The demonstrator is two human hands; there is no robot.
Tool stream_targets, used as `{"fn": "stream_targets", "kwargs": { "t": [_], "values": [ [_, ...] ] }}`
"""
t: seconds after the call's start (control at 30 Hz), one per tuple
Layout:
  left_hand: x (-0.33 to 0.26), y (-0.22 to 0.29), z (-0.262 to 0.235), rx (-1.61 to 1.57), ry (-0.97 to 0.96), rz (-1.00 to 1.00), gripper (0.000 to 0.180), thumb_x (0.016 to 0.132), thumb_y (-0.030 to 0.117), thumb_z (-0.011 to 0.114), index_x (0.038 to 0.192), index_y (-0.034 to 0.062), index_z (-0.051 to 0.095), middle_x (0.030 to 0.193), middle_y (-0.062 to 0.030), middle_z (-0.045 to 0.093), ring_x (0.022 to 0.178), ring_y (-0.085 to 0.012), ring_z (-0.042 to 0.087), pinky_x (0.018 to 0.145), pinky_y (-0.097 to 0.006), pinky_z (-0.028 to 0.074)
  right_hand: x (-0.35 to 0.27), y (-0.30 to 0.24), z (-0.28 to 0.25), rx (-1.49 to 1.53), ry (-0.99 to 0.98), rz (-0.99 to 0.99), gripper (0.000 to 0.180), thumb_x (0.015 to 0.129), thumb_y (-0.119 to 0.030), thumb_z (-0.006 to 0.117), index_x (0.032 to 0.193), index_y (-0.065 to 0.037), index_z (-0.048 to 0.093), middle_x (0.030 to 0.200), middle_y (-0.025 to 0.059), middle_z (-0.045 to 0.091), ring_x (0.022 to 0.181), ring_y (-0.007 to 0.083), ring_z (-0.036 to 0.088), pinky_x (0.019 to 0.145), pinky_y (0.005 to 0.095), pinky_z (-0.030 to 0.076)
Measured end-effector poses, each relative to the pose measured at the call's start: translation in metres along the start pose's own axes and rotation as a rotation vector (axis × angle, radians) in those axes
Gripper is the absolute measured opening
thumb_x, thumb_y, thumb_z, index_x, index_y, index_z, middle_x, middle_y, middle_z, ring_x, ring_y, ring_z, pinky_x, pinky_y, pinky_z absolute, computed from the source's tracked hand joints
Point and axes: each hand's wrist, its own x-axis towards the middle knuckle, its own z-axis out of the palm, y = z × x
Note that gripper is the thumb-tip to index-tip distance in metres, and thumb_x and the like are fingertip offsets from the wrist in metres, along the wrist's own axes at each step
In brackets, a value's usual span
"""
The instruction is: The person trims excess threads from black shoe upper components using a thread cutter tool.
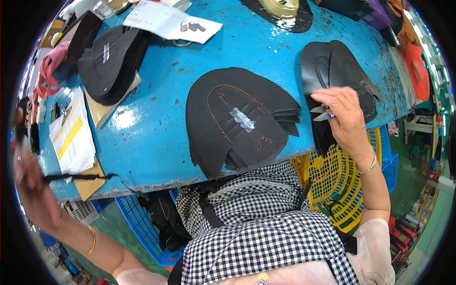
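In front of me lies a stack of black shoe upper pieces (213, 109), with brown stitching lines and a whitish patch (243, 119) in the middle. My right hand (343, 116) is closed around small thread snips (321, 115), their metal blades pointing left. It is over the lower edge of a second pile of black upper pieces (327, 57) at the right. Far to the left, my left hand (35, 187) is raised and smeared by motion. From beside its fingers a thin black strip (80, 176) runs right; whether the hand grips it is unclear.
Another stack of black pieces (107, 61) is at the left of the blue table (156, 109), near papers (73, 135) and a printed sheet (171, 21). A yellow basket (332, 185) and a blue basket (137, 223) stand below the near edge.
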Motion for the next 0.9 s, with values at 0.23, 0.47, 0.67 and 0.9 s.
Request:
{"fn": "stream_targets", "kwargs": {
  "t": [0.23,0.47,0.67,0.9],
  "values": [
    [-0.055,-0.049,0.171,0.482,-1.178,-0.418,0.017,0.088,0.002,0.063,0.097,0.0034,0.049,0.068,-0.0031,0.068,0.057,-0.0017,0.050,0.049,-0.017,0.033,0.046,-0.041,0.036,0.253,-0.031,0.238,0.018,0.091,-0.015,0.064,0.105,-0.005,0.059,0.083,0.0154,0.067,0.075,0.0310,0.068,0.064,0.0397,0.051],
    [-0.055,-0.084,0.190,0.320,-1.465,-0.346,0.005,0.084,0.003,0.069,0.084,-0.0008,0.066,0.079,-0.0057,0.072,0.066,-0.0084,0.064,0.061,-0.021,0.049,0.041,-0.054,0.033,0.347,-0.284,0.368,0.030,0.084,-0.028,0.074,0.097,-0.006,0.058,0.073,0.0126,0.064,0.063,0.0279,0.066,0.057,0.0368,0.049],
    [-0.057,-0.104,0.191,0.488,-1.487,-0.143,0.013,0.084,0.008,0.070,0.092,0.0023,0.062,0.072,-0.0029,0.071,0.062,-0.0105,0.062,0.058,-0.026,0.045,0.042,-0.053,0.037,0.390,-0.239,0.395,0.029,0.082,-0.026,0.076,0.098,-0.007,0.060,0.074,0.0096,0.063,0.059,0.0217,0.064,0.056,0.0309,0.047],
    [-0.059,-0.113,0.189,0.432,-1.445,-0.127,0.017,0.084,0.006,0.068,0.095,0.0026,0.056,0.069,-0.0021,0.071,0.064,-0.0108,0.061,0.059,-0.026,0.043,0.034,-0.050,0.046,0.382,-0.098,0.339,0.027,0.082,-0.025,0.076,0.097,-0.009,0.061,0.072,0.0071,0.063,0.054,0.0179,0.060,0.053,0.0285,0.046]
  ]
}}
